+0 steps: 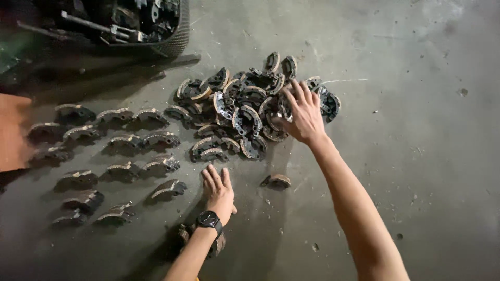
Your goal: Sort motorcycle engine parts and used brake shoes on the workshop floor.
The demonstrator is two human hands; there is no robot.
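Left hand (219,191), lower centre of frame: flat on the concrete floor (406,156), palm down, fingers together and stretched forward, gripping nothing. A black wristwatch (209,220) sits on its wrist. Just under the wrist lie one or two curved metal parts (183,232), mostly hidden by the forearm and shadow; cannot make out their shape in full.

Right hand (303,115), centre right: arm stretched out over the pile of brake shoes (245,112), fingers spread wide, palm down. Fingertips rest on the right side of the pile. Whether any piece is pinched under the palm cannot be told; the hand looks open.

The pile sits in the upper centre of frame, curved metal shoes heaped over one another, some with pale worn linings. One lone shoe (276,180) lies apart below the pile, between the two arms, touching neither hand.

Left half of frame: rows of brake shoes (117,151) laid out one by one, arcs up, apart from each other, running from mid-left down to lower left. The nearest of them is just left of the left hand.

Upper left: a dark basket (174,36) with metal rods and scrap, cut off by the top edge, contents hard to read. Far left edge: an orange-brown blurred shape (11,132), cut off, cannot identify.
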